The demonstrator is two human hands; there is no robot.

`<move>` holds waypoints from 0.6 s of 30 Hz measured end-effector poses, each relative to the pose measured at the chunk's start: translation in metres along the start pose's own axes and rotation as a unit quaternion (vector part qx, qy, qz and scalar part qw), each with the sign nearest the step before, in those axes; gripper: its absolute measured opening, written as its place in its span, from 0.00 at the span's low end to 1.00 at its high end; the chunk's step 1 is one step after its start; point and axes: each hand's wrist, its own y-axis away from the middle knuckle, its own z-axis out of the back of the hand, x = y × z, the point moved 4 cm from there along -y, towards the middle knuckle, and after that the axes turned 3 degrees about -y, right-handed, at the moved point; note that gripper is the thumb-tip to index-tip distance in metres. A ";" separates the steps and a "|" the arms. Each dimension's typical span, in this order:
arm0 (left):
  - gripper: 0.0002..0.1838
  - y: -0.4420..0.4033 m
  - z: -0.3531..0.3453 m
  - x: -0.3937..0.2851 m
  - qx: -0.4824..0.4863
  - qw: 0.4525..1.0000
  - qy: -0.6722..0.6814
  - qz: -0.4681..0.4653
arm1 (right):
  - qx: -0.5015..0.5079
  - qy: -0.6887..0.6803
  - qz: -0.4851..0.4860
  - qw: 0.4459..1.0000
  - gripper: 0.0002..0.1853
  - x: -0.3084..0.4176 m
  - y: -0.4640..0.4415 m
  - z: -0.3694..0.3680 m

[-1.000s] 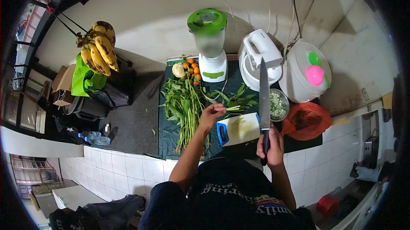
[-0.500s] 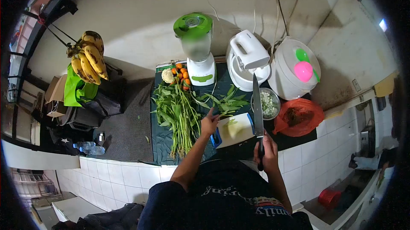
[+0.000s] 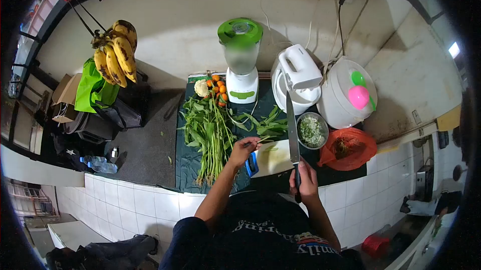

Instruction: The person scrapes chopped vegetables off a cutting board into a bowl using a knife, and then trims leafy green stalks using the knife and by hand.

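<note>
My right hand [image 3: 305, 180] is wrapped round the black handle of a large knife [image 3: 292, 129], its blade pointing up and away over the right part of the white cutting board [image 3: 273, 160]. At the board's upper left corner, my left hand [image 3: 244, 150] pinches a thin green stem piece [image 3: 264, 139]. A few cut pieces lie on the board. Left of that hand is a bundle of leafy greens [image 3: 208, 132], with loose leafy tops [image 3: 272, 123] beyond the board. A metal bowl [image 3: 326, 139] of chopped green and white pieces stands right of the blade.
A green-lidded blender [image 3: 243, 92], a white stand mixer [image 3: 300, 67] and a white round container [image 3: 338, 89] stand behind. Cauliflower [image 3: 201, 88] and small orange fruits [image 3: 222, 96] lie left. A red bag [image 3: 368, 152] sits right. Bananas [image 3: 120, 59] hang at left; a person's legs [image 3: 123, 250] show lower left.
My left hand went down beside the board with fingers spread, and now pinches a stem piece above its corner. The knife stays in my right hand, its blade now tilted more to the left.
</note>
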 end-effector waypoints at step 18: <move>0.13 0.084 -0.085 -0.155 0.058 0.992 0.108 -0.004 | -0.033 0.123 0.207 0.970 0.32 0.079 -0.042 -0.056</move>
